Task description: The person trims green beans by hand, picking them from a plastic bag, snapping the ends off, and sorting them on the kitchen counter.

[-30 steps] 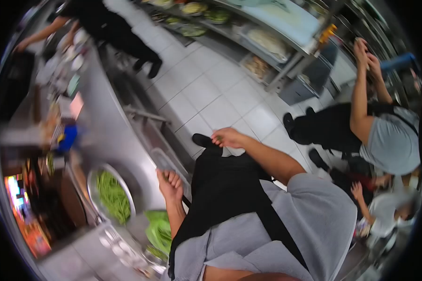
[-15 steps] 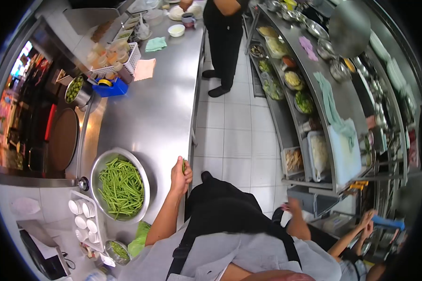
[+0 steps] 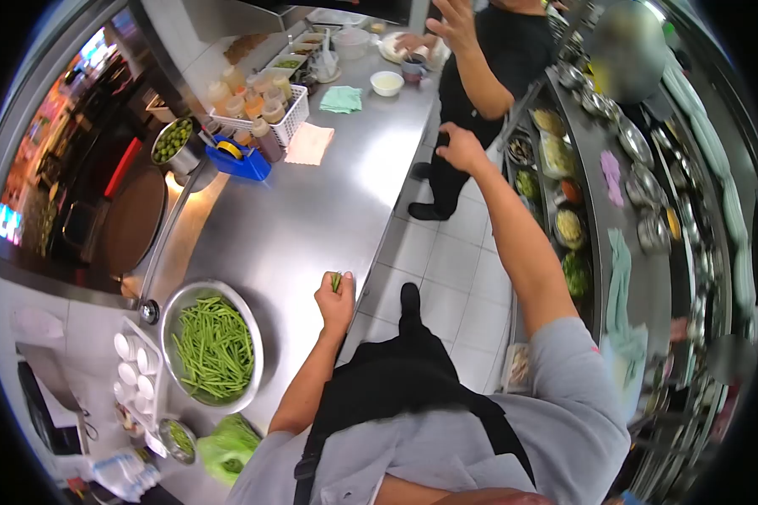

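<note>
My left hand [image 3: 335, 305] is closed on a small piece of green bean [image 3: 336, 281] above the steel counter [image 3: 286, 227], near its right edge. To its left a large steel bowl [image 3: 255, 370] holds many cut green beans [image 3: 215, 349]. My right hand [image 3: 461, 148] is stretched forward over the aisle, fingers apart, holding nothing visible. It is close to a co-worker's raised arm. Below the large bowl, a green plastic bag [image 3: 230, 448] lies beside a small bowl of green pieces [image 3: 177, 439].
A co-worker in black [image 3: 514, 50] stands at the counter's far end. A basket of bottles [image 3: 290, 122], a blue tape dispenser [image 3: 240, 162], cloths and a white bowl [image 3: 387, 82] sit farther up the counter. Steel shelving [image 3: 594, 168] with food containers lines the right side.
My right hand has risen from low at my right side and reached forward. The view has turned slightly. The co-worker's arm is now raised. My left hand still holds the bean.
</note>
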Demonstrator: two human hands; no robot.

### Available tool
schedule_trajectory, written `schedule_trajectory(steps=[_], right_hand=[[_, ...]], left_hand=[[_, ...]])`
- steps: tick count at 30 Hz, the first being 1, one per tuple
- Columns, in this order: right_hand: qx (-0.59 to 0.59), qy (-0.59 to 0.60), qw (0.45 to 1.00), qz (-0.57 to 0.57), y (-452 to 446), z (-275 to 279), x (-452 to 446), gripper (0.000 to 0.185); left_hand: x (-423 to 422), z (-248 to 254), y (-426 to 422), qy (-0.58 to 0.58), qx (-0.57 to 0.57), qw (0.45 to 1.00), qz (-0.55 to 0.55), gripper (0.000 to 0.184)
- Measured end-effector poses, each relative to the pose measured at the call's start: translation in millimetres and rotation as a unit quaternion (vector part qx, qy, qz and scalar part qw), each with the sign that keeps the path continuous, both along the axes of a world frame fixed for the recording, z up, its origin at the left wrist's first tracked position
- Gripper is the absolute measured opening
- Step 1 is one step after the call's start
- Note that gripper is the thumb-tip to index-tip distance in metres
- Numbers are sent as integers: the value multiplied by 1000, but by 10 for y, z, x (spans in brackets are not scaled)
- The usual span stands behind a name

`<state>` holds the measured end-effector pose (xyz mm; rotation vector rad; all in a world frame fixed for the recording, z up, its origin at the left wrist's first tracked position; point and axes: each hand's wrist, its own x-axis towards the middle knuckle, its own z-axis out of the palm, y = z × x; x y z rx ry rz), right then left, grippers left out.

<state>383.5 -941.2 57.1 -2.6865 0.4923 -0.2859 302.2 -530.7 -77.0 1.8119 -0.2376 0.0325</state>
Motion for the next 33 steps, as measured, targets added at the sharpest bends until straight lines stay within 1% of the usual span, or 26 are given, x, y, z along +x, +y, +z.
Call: schedule_trajectory(steps=[1,2,3,4,5,6,7,8,9,12,13,16,19,20,21,22,23,24,26,27,28,29,30,31,32,33], right_hand=[[-12,10,1000,6,-170,24,332,58],[-9,-16,1000,-16,-261,38,623,62],[-132,-124,982,48,-353,88,881,59],[-242,-238,935,109,-435,141,1136,58],[-337,-351,859,158,-498,216,1393,60],[-418,-460,759,194,-528,304,1636,63],[-487,-557,636,218,-559,385,1892,67],[-377,-563,682,275,-477,494,2024,62],[-306,-553,719,289,-434,485,2150,62],[-162,-419,872,193,-373,34,2420,59],[-128,-372,905,162,-333,-163,2458,58],[-61,-323,936,126,-269,-516,2422,55],[-3,-305,946,106,-187,-709,2213,53],[21,-302,948,102,-140,-783,2090,52],[50,-304,946,102,-68,-826,1974,51],[90,-304,943,104,29,-895,1801,50],[144,-305,936,100,119,-997,1594,49],[219,-299,924,92,216,-1146,1319,49],[380,-249,890,43,461,-1594,477,47],[41,-173,984,-12,204,-2374,142,47],[117,-106,987,3,365,-2626,-455,44],[257,-24,966,21,682,-2786,-1060,41],[364,54,929,33,1012,-2884,-1626,38],[438,111,891,39,1393,-2866,-2161,36],[463,179,865,78,1855,-2603,-2593,39],[522,213,826,11,2452,-2085,-2865,39]], left_hand=[[50,-4,-57,6,3,1000,9,33],[55,-17,-121,15,5,1000,21,32],[72,-39,-197,13,21,999,38,31],[112,-49,-235,9,40,998,53,30],[186,-43,-280,2,63,996,64,30],[207,12,-326,-22,93,993,73,27],[212,34,-372,-46,119,989,81,25],[178,16,-375,-53,141,986,74,23],[221,22,-376,-61,165,982,64,22],[241,-1,-437,-63,180,978,80,21],[234,-5,-438,-63,189,977,80,21],[259,-66,-426,-74,204,974,71,21],[254,-106,-408,-63,164,983,56,20],[248,-92,-402,-51,181,981,56,18],[247,-250,-347,-49,161,985,37,16],[220,-147,-339,-27,139,989,31,15],[238,-181,-298,-85,149,985,16,15],[234,-143,-284,-101,127,986,21,16],[205,40,-192,-85,118,989,-20,20],[179,136,-103,-75,125,988,-53,21],[142,124,16,-96,103,988,-56,20],[90,118,87,-115,75,988,-63,20],[-31,116,141,-130,41,988,-73,20],[-217,110,240,-101,50,991,-78,20],[-457,78,376,-70,61,992,-89,20],[-681,103,539,-42,78,990,-106,21]])
